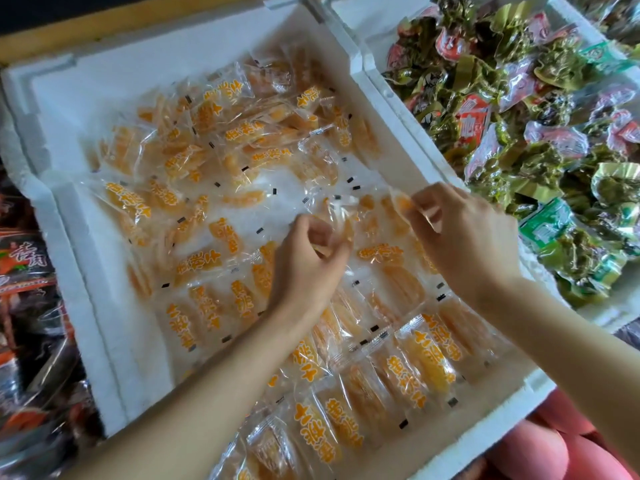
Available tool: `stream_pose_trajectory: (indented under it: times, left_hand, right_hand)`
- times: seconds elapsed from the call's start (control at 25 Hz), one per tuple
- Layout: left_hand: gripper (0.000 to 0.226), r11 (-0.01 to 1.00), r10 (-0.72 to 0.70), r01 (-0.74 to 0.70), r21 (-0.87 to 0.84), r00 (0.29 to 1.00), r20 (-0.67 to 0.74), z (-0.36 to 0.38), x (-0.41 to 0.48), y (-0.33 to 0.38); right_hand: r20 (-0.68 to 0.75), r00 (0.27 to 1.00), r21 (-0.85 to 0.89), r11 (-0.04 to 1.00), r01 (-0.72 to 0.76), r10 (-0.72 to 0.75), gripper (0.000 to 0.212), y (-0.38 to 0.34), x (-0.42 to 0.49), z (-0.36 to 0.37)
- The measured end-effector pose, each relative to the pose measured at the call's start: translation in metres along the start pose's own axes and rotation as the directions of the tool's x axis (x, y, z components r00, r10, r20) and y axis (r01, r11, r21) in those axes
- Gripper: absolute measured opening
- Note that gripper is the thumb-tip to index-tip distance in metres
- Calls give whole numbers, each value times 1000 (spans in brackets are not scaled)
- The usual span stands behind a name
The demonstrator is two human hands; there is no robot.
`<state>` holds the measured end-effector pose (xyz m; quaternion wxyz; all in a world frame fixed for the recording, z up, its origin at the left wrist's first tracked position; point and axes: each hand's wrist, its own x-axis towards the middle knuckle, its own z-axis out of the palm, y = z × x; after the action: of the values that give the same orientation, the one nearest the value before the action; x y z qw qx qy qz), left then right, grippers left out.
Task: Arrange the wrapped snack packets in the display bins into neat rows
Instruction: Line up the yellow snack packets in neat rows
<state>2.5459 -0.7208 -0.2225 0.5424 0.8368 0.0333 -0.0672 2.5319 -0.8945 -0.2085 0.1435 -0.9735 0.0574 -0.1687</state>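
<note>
A white foam bin (pixel 86 237) holds several clear packets of orange snack slices with orange lettering. Packets near the front (pixel 408 372) lie side by side in a row; those at the back (pixel 221 133) lie jumbled. My left hand (pixel 304 268) pinches a clear packet (pixel 341 223) near the bin's middle. My right hand (pixel 464 237) pinches another clear packet (pixel 401 204) by its edge, close to the bin's right wall.
A second foam bin (pixel 398 95) on the right is heaped with green and red wrapped snacks (pixel 540 133). Dark red packets (pixel 24 265) lie left of the bin. Pink round items (pixel 561 445) sit at the lower right.
</note>
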Motion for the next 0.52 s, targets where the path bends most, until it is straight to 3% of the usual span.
stream_pose_trajectory:
  times: [0.16,0.28,0.4,0.52]
  left_hand:
    - [26,993,-89,96,-68,991,100,24,-17,-6]
    - [27,990,-123,130,-59,987,108,26,-23,-8]
    - [29,991,-125,128,-38,990,70,19,-23,-10]
    - [30,990,-139,140,-32,990,36,10,-21,-13]
  right_hand:
    - [285,958,-336,940,67,33,21,11,-16,19]
    - [291,957,-244,968,58,16,21,19,-20,31]
    - [182,962,-127,965,228,-203,22,29,-24,39]
    - [311,890,-80,924,374,-333,41,23,-20,43]
